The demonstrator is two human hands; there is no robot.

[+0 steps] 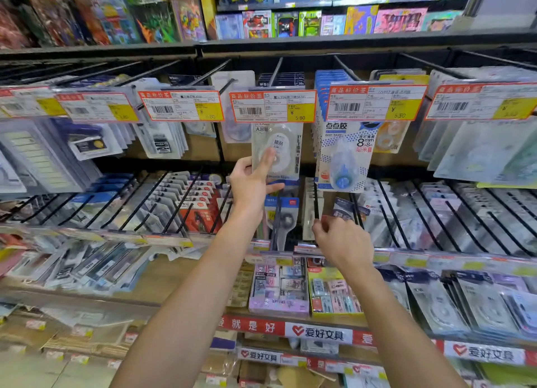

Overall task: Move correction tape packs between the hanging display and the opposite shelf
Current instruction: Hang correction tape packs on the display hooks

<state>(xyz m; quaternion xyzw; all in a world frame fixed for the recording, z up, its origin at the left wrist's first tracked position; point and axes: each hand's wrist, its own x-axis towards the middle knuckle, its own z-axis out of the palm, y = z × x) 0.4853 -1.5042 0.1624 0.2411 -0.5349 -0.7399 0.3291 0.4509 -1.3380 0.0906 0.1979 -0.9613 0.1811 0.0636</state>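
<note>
Both forearms reach up from the bottom edge toward the hanging display. At the grip, the left hand [252,181] holds the lower part of a correction tape pack [277,151], forefinger laid straight up its clear front and thumb beneath its bottom edge. The right hand [343,241] sits lower, fingers curled; it seems to pinch a small dark pack [347,209], though the contact is partly hidden.

The correction tape pack hangs on a hook [275,71] in the upper row, just below a price tag [273,106] and beside a blue dot-glue pack [344,155]. It looks light and fairly stiff: a card backing under a slick clear blister, likely to bend if squeezed. Holding the card edges low, then sliding it forward off the hook, seems safest. Its look: a white round dispenser under transparent plastic, with dark print along the right edge.
</note>
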